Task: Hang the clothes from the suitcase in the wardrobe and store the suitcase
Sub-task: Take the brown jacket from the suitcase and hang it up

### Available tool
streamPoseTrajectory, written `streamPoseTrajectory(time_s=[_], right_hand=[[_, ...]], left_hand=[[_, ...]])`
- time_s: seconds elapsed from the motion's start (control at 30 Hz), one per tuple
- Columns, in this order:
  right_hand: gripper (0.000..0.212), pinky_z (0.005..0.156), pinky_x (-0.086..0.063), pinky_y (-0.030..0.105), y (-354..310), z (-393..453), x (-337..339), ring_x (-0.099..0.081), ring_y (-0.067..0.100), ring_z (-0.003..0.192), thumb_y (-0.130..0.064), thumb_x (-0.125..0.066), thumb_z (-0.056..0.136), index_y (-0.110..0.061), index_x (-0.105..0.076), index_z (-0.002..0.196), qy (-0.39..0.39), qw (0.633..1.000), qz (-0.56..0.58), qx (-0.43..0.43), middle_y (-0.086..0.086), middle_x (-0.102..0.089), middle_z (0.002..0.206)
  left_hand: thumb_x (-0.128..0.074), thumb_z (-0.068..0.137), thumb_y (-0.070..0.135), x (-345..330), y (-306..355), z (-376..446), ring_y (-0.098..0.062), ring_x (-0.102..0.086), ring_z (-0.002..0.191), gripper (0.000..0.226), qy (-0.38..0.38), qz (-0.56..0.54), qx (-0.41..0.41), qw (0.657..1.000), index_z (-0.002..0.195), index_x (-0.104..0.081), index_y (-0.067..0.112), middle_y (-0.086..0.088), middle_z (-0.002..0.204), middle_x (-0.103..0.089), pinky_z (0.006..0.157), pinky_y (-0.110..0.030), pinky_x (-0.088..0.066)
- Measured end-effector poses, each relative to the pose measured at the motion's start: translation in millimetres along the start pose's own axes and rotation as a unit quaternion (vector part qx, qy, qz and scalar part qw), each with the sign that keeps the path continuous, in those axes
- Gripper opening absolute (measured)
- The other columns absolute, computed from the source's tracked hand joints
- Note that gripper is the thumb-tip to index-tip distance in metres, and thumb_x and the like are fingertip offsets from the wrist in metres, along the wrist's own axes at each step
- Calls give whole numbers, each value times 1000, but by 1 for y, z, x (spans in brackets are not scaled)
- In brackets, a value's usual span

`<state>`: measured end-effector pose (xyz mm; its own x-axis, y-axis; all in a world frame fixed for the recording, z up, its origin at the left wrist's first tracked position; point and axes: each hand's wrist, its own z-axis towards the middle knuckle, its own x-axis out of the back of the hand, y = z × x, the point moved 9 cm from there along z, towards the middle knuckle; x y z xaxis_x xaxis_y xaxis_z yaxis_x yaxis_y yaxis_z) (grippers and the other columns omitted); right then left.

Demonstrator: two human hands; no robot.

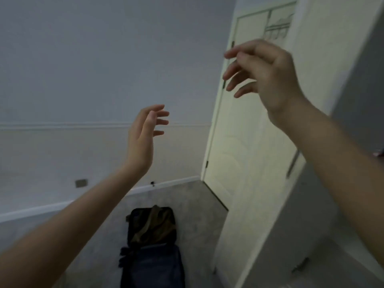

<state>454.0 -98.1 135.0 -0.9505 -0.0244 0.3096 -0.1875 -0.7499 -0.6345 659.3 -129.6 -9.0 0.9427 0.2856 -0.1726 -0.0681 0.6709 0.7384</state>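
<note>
A dark suitcase (pixel 152 258) lies open on the grey floor at the bottom centre. Olive and brown clothes (pixel 154 224) lie in its far half. My left hand (pixel 143 138) is raised in mid-air above it, empty, fingers apart. Higher and to the right, my right hand (pixel 264 73) is also empty with its fingers loosely curled and spread, in front of the cream wardrobe door (pixel 249 154). That door stands open, and its metal handle (pixel 293 165) shows at its right edge. At the top right, hangers on a rail (pixel 276 28) are faintly visible.
A pale wall (pixel 83 69) with a dado rail and white skirting runs behind the suitcase. A small socket plate (pixel 81 183) sits low on that wall. A second door handle (pixel 301 265) shows at the lower right.
</note>
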Motion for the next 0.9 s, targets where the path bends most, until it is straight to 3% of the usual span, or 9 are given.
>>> streamPoseTrajectory(time_s=[0.13,0.4,0.6,0.77,0.9], right_hand=[[21,48,-47,23,90,12,-88,-60,16,55,-6,-46,92,-16,-63,86,-49,995,21,-82,4,-64,69],[18,47,-45,23,270,39,-198,-56,8,45,-10,-44,94,-11,-61,90,-107,965,31,-237,4,-63,68],[19,54,-47,27,432,46,-275,-57,18,57,-11,-43,95,-6,-61,96,-168,926,32,-338,4,-64,72],[18,53,-46,26,553,37,-329,-55,17,60,-12,-43,95,-7,-60,97,-192,894,19,-404,5,-63,75],[15,57,-43,21,648,7,-377,-55,9,68,-20,-45,95,-16,-57,103,-208,878,-13,-432,-1,-61,86]], left_hand=[[-34,90,37,84,-58,-4,-21,-62,95,32,42,53,63,996,106,-57,22,-2,105,-64,77,-35,-50],[-35,87,44,157,-172,14,-14,-60,97,40,48,168,159,972,112,-57,23,2,109,-62,73,-28,-46],[-35,88,48,189,-303,29,-17,-59,102,38,96,203,250,942,107,-59,26,1,113,-61,81,-35,-49],[-33,100,35,218,-412,17,-12,-57,106,28,108,240,312,913,111,-58,28,5,117,-60,90,-37,-49],[-37,92,50,248,-499,-21,-15,-55,111,40,125,251,362,889,116,-57,25,4,119,-58,96,-42,-47]])
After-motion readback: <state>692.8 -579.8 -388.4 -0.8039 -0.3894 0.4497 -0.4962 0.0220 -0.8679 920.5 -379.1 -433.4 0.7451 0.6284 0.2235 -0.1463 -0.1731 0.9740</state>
